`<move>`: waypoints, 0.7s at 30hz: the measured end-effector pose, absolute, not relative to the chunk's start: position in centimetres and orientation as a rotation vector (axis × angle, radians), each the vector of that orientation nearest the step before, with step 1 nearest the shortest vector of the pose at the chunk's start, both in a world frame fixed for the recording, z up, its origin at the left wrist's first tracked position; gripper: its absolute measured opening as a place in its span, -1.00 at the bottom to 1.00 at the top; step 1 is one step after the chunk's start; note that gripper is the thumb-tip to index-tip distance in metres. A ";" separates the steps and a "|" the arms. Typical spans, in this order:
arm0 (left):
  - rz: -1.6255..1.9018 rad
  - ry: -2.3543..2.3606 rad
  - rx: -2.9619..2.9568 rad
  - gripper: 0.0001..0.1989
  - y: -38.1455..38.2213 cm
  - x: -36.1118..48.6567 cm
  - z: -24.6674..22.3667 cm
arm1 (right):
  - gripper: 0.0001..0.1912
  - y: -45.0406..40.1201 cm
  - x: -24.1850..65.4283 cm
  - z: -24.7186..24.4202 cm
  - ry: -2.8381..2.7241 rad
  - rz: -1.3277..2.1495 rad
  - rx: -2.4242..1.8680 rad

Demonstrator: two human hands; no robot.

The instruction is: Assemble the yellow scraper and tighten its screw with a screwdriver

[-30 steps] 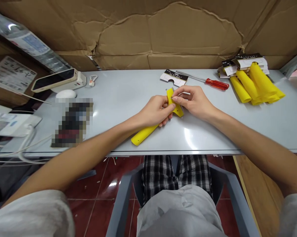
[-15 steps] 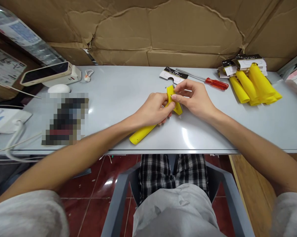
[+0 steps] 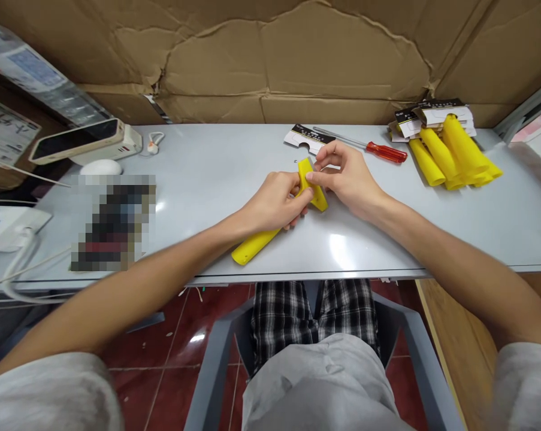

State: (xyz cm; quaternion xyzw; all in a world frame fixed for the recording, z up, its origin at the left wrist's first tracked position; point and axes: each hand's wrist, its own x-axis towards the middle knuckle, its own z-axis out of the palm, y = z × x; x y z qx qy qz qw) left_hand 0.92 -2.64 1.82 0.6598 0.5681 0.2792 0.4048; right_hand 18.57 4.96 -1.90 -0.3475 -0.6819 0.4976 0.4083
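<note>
A yellow tool with a long handle and a crosswise head (image 3: 257,245) lies slanted over the desk near its front edge. My left hand (image 3: 281,200) is wrapped round it just below the head. My right hand (image 3: 344,173) has its thumb and forefinger at the upper part of the head, the other fingers curled; whether a small part is pinched there is too small to tell. A tiny dark piece (image 3: 296,161) lies on the desk just beyond the head. Behind the hands are a black-and-white card (image 3: 307,139) and a red-handled screwdriver (image 3: 386,152).
Several yellow handles with card tags (image 3: 465,152) lie at the back right. To the left are a phone (image 3: 75,140) on a white block, a white mouse (image 3: 101,168), a power strip (image 3: 16,227) with cables and a blurred-out item (image 3: 112,224). Cardboard (image 3: 270,60) stands behind the desk.
The view has shifted slightly. My right thumb has come down onto the face of the yellow head, where a small spot showed before. My left hand keeps its hold.
</note>
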 end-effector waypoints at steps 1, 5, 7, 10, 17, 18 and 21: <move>0.701 1.431 1.668 -0.69 -2.7 1.0 1.8 | -0.58 5.0 18.6 -2.0 -1.703 1.282 -0.888; 0.692 1.418 1.660 -0.69 -2.6 1.0 1.7 | -0.51 5.3 18.8 -2.1 -1.613 1.381 -0.909; 0.685 1.385 1.615 -0.69 -2.4 0.8 1.5 | -0.45 5.4 18.8 -2.2 -1.600 1.416 -0.902; 0.664 1.319 1.508 -0.68 -1.9 0.3 1.1 | -0.45 5.8 19.1 -2.0 -1.641 1.445 -0.884; 0.703 1.284 1.370 -0.57 -1.2 -0.5 0.9 | -0.64 9.2 24.0 0.0 -2.134 0.592 -1.148; 0.705 1.283 1.364 -0.57 -1.2 -0.7 0.8 | -0.67 9.8 24.9 0.3 -2.186 0.461 -1.199; 0.726 1.290 1.356 -0.61 -1.0 -1.0 0.7 | -0.71 11.3 26.6 0.5 -2.173 0.307 -1.306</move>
